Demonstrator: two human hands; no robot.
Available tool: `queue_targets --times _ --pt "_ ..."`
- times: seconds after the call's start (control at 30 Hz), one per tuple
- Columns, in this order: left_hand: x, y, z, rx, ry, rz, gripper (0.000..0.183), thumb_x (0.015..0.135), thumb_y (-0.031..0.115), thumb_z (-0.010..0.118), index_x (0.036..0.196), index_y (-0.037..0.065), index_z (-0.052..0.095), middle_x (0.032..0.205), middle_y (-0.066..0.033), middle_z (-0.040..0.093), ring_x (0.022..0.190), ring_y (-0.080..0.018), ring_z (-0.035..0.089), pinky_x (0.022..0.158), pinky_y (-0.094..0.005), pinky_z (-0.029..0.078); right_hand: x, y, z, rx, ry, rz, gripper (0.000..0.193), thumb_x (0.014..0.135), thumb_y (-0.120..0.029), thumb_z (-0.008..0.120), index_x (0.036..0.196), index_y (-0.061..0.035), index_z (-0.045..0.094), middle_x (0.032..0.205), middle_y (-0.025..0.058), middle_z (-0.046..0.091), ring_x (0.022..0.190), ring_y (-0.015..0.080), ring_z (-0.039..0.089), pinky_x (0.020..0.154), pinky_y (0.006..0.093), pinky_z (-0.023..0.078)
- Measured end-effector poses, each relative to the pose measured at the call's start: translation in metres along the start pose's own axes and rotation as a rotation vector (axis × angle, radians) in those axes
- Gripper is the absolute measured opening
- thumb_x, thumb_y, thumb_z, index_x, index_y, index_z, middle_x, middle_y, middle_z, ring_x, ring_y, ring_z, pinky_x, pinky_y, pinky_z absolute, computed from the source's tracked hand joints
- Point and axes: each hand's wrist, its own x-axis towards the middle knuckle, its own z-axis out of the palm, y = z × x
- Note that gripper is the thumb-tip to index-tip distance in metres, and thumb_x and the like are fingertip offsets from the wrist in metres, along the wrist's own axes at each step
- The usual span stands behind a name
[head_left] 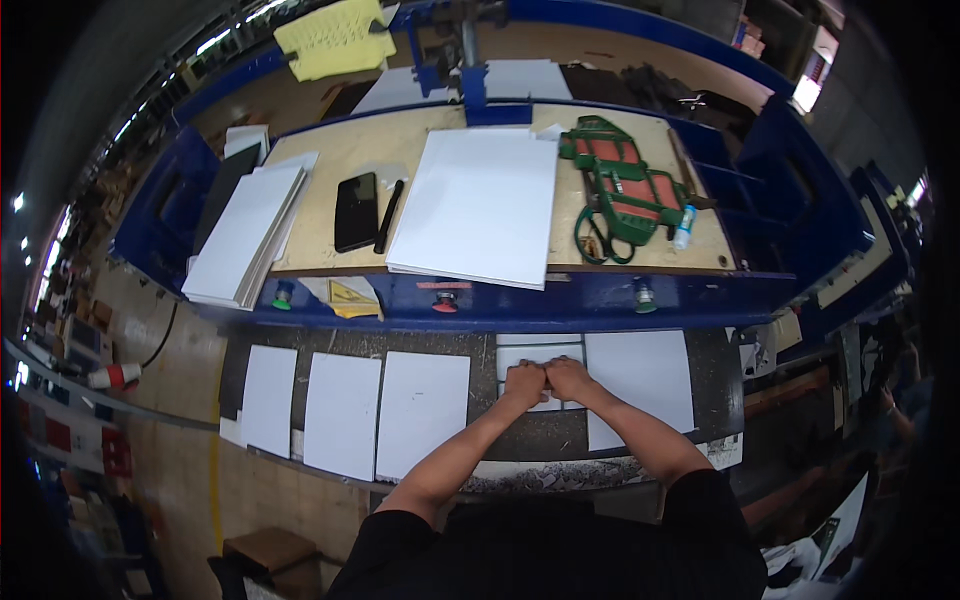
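My left hand (525, 382) and my right hand (568, 379) meet with curled fingers over a white panel (515, 350) crossed by dark lines. Both hands press close together at its middle. Whatever the fingers hold is hidden beneath them. To the right lies a large white sheet (640, 385), beside my right forearm. Left of my hands, three more white sheets lie in a row: the nearest to them (424, 410), a middle one (342, 415) and a narrower one (270, 400). All rest on a dark worn table (480, 350).
Behind is a blue machine with a wooden bed (330, 140). It carries a white stack (480, 200), a second stack (240, 235), a phone (357, 212), a slim black tool (389, 217), a green-and-red strapped object (625, 180) and a small tube (685, 228). Push buttons (445, 301) line its front.
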Motion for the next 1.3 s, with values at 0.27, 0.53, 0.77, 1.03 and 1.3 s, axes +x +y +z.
queue_targets --times 0.27,0.53,0.77,1.03,1.3 --pt "-0.001 -0.004 -0.003 -0.023 -0.053 -0.037 0.057 0.061 0.051 0.084 0.101 0.013 0.072 0.105 -0.0113 0.070 0.105 -0.0334 0.062 0.088 -0.0451 0.052 -0.001 0.010 -0.005 0.226 -0.026 -0.023 0.023 0.078 -0.029 0.064 0.083 -0.0073 0.070 0.085 0.0188 0.069 0.085 0.0385 0.066 0.079 0.0487 0.051" --pt "-0.014 -0.002 0.003 -0.058 -0.144 -0.058 0.054 0.064 0.049 0.083 0.102 0.012 0.072 0.106 -0.0123 0.069 0.107 -0.0344 0.062 0.089 -0.0456 0.052 -0.009 0.004 0.003 0.274 -0.095 -0.138 0.023 0.083 -0.026 0.060 0.089 -0.0058 0.068 0.090 0.0194 0.069 0.089 0.0384 0.065 0.078 0.0494 0.050" --pt "-0.015 0.007 -0.027 -0.095 -0.112 -0.064 0.049 0.065 0.044 0.083 0.100 0.011 0.072 0.105 -0.0111 0.069 0.105 -0.0295 0.063 0.084 -0.0420 0.054 0.002 0.011 -0.003 0.234 -0.134 -0.086 0.033 0.077 -0.033 0.065 0.094 -0.0045 0.067 0.087 0.0200 0.069 0.085 0.0389 0.067 0.075 0.0503 0.052" --pt "0.003 0.007 -0.003 0.070 -0.104 -0.012 0.053 0.069 0.050 0.079 0.094 0.004 0.071 0.100 -0.0153 0.069 0.104 -0.0329 0.063 0.090 -0.0445 0.048 -0.100 0.004 -0.012 0.400 0.844 0.414 0.045 0.067 -0.015 0.079 0.099 -0.0029 0.050 0.102 0.0207 0.051 0.099 0.0396 0.049 0.086 0.0495 0.039" --pt "-0.005 -0.007 0.007 0.019 -0.148 0.090 0.063 0.062 0.053 0.082 0.101 0.005 0.067 0.105 -0.0147 0.068 0.103 -0.0360 0.061 0.088 -0.0466 0.047 -0.326 0.002 0.068 0.473 0.105 1.374 0.088 0.069 -0.038 0.083 0.132 0.0020 0.036 0.130 0.0275 0.046 0.123 0.0443 0.045 0.097 0.0533 0.043"
